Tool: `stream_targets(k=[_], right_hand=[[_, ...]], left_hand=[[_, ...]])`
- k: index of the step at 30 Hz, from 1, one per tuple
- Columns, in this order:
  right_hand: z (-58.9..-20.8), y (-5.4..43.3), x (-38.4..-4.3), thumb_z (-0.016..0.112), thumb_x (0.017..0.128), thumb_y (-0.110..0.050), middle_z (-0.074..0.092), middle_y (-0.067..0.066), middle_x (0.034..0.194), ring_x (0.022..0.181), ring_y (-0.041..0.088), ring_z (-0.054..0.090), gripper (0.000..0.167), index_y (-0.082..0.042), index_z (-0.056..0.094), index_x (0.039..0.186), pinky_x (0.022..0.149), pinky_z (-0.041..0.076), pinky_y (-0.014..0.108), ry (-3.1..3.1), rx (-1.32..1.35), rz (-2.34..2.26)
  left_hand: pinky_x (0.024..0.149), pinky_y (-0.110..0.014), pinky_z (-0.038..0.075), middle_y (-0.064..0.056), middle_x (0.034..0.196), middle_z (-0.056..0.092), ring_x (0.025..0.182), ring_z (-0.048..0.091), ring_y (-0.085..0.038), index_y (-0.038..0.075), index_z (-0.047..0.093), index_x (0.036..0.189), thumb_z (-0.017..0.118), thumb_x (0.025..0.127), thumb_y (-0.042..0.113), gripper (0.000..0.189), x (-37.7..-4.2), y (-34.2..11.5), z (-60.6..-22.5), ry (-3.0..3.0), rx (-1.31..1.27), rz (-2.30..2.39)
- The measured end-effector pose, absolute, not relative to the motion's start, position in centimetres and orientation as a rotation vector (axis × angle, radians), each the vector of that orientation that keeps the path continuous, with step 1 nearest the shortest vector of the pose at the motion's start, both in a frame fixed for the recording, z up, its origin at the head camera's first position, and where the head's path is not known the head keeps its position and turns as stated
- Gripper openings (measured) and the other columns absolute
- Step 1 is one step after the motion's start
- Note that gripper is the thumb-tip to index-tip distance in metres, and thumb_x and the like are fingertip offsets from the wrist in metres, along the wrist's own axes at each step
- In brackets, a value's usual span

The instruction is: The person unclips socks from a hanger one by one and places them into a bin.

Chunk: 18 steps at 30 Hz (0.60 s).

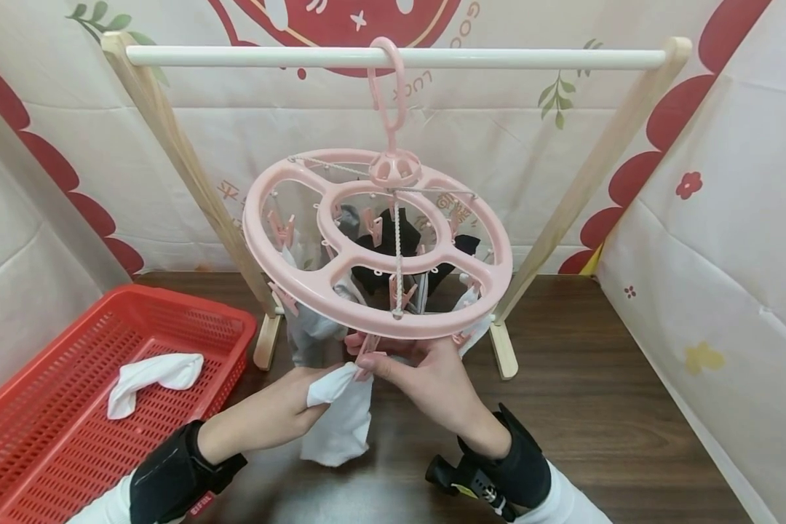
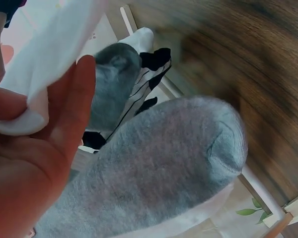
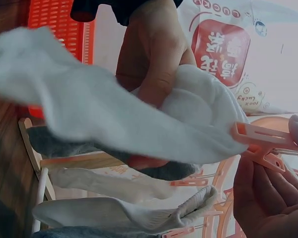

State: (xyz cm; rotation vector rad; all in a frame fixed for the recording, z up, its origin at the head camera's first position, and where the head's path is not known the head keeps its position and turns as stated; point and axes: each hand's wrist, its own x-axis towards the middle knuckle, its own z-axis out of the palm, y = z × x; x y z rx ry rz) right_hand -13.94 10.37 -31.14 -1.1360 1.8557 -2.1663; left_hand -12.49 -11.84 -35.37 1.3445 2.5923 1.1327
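Observation:
My left hand [image 1: 282,407] pinches a white sock [image 1: 340,433] by its upper edge, and the rest of the sock hangs down. Between thumb and fingers, my right hand [image 1: 442,382] holds a pink clothespin [image 1: 367,354] below the front rim of a round pink sock hanger [image 1: 288,271]. In the right wrist view the tips of the clothespin [image 3: 260,136] sit at the edge of the white sock [image 3: 124,119]. Close beside my left hand in the left wrist view hangs a grey sock [image 2: 164,163].
The hanger hooks over a white rod [image 1: 249,57] on a wooden stand [image 1: 190,175]. More socks, including a black one [image 1: 402,233], hang from its clothespins. At left stands a red basket [image 1: 39,378] with a white sock [image 1: 157,372] inside. Printed cloth surrounds the brown table [image 1: 583,407].

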Motion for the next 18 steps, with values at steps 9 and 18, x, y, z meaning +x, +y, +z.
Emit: stream_targets(k=[9, 18], right_hand=[[-31.54, 10.65, -13.93, 0.065, 0.090, -0.002, 0.065, 0.031, 0.100, 0.090, 0.027, 0.068, 0.027, 0.015, 0.059, 0.110, 0.077, 0.054, 0.038, 1.777, -1.122, -2.259], [-31.95, 10.97, -13.99, 0.064, 0.089, 0.003, 0.067, 0.027, 0.097, 0.086, 0.025, 0.070, 0.026, 0.015, 0.058, 0.112, 0.070, 0.055, 0.039, 1.801, -1.181, -2.304]], left_hand=[[0.087, -0.033, 0.049, -0.008, 0.121, 0.063, 0.109, 0.058, -0.014, -0.003, 0.055, 0.129, 0.051, 0.093, -0.006, 0.036, -12.36, -11.70, -35.32, 2.613, 1.353, 1.112], [0.079, -0.028, 0.050, -0.001, 0.106, 0.065, 0.094, 0.060, -0.007, 0.003, 0.059, 0.120, 0.050, 0.093, -0.005, 0.029, -12.26, -11.49, -35.07, 2.602, 1.345, 1.086]])
